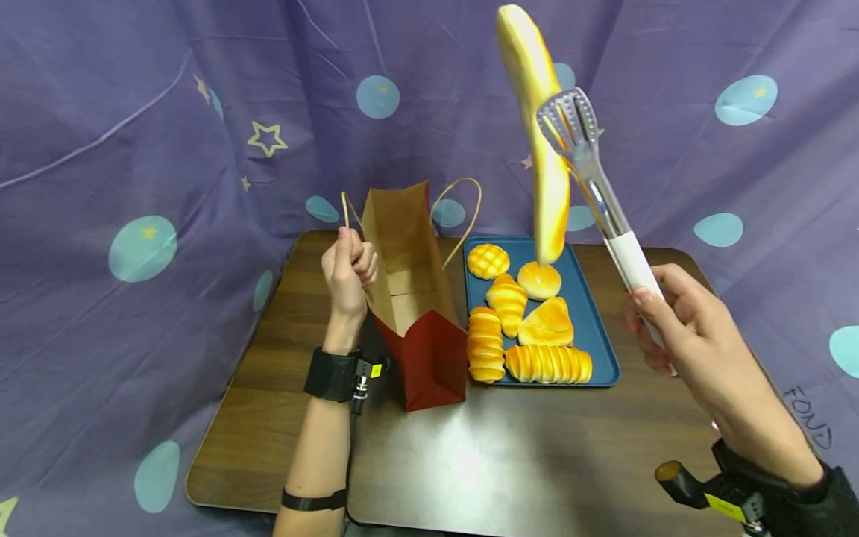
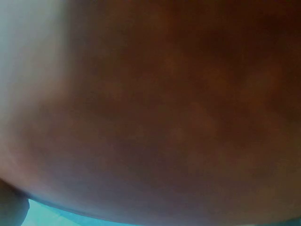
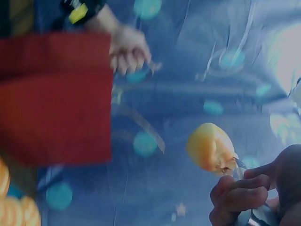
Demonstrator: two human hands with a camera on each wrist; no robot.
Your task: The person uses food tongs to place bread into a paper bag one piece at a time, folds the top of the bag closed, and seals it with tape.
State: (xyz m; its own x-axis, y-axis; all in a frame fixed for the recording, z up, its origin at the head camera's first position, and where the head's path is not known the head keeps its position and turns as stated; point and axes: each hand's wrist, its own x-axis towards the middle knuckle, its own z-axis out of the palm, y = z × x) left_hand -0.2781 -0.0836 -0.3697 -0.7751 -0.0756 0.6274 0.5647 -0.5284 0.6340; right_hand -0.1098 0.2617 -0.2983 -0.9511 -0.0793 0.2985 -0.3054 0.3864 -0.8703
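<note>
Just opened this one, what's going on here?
A person's left hand grips one handle of an open red paper bag. Their right hand holds tongs with a long bread clamped in them, raised in the air and outside the bag. To the right of the bag, six other breads lie on a blue tray on the table.
</note>
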